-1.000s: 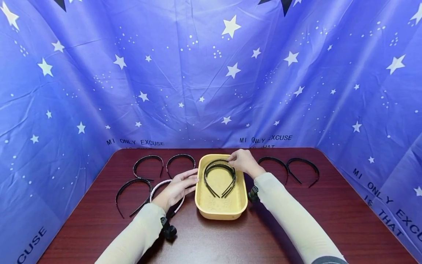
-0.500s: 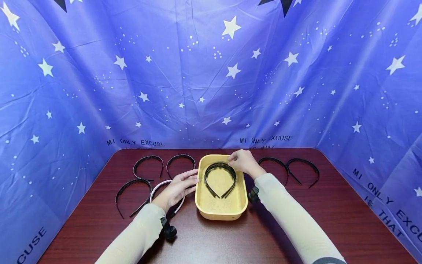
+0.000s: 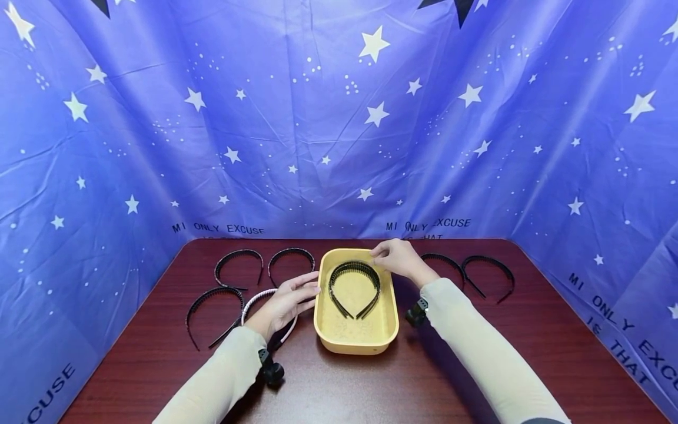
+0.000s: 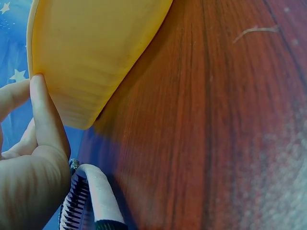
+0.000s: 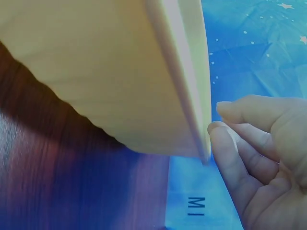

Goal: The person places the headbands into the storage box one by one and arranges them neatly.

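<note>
In the head view, a yellow plastic tub point(image 3: 356, 348) stands mid-table with black toothed headbands point(image 3: 354, 268) nested together inside. My left hand point(image 3: 283, 303) lies against the tub's left side, fingers extended and tips at the rim. The left wrist view shows a fingertip point(image 4: 38, 79) on the tub's wall. Beneath this hand is a pale pink headband point(image 4: 103, 194), partly covered. My right hand point(image 3: 399, 259) is over the tub's far right corner. In the right wrist view its thumb point(image 5: 240, 109) and bent fingers stand apart beside the rim, with nothing between them.
Left of the tub lie several black headbands, among them a far-left one point(image 3: 238, 253) and a nearer one point(image 3: 198, 306). Two black headbands lie at right, one partly behind the right hand, the other farther right point(image 3: 489, 259). A starry blue cloth point(image 3: 339, 118) walls the dark red table point(image 3: 339, 388).
The upper headband has settled onto the other in the tub, so both outlines now coincide. My right hand has released it and shifted slightly right. My left hand has stayed put.
</note>
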`<state>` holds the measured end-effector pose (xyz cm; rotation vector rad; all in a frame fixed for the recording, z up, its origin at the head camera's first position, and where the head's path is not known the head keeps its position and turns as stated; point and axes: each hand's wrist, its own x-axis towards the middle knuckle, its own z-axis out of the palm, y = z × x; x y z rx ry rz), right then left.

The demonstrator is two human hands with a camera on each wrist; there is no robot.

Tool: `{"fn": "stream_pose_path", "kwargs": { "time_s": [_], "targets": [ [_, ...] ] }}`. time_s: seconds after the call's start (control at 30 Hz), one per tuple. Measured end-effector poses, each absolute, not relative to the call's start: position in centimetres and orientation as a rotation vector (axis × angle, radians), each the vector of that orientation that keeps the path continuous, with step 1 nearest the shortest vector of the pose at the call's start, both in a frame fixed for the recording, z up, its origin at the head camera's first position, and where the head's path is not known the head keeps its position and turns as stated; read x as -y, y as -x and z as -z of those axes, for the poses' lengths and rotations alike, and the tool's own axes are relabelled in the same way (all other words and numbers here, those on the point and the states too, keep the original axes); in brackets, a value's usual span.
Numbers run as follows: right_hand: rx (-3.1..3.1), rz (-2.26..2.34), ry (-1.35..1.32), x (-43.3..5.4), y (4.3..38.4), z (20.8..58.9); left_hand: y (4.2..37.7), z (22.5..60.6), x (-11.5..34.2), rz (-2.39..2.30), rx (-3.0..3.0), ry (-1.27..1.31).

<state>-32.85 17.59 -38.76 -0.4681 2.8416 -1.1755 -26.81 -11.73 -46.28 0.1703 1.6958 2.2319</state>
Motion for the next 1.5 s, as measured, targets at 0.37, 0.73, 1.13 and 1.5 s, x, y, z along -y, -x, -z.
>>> {"fn": "stream_pose_path", "kwargs": {
  "time_s": [0.37, 0.73, 1.13, 1.5],
  "targets": [
    [-2.827, 1.187, 0.425, -19.8, 32.6, 38.2, 26.7, 46.2, 11.7, -2.236, -1.691, -0.172],
    [-2.925, 1.107, 0.386, -23.5, 32.7, 37.6, 26.6, 45.9, 11.5, -2.235, -1.690, -0.164],
    [-2.903, 1.161, 0.254, -28.6, 32.9, 37.3, 26.7, 46.0, 11.7, -2.232, -1.699, -0.162],
    [-2.947, 1.071, 0.214, -31.4, 33.2, 37.8, 26.6, 46.1, 11.7, -2.229, -1.703, -0.144]
  ]
}}
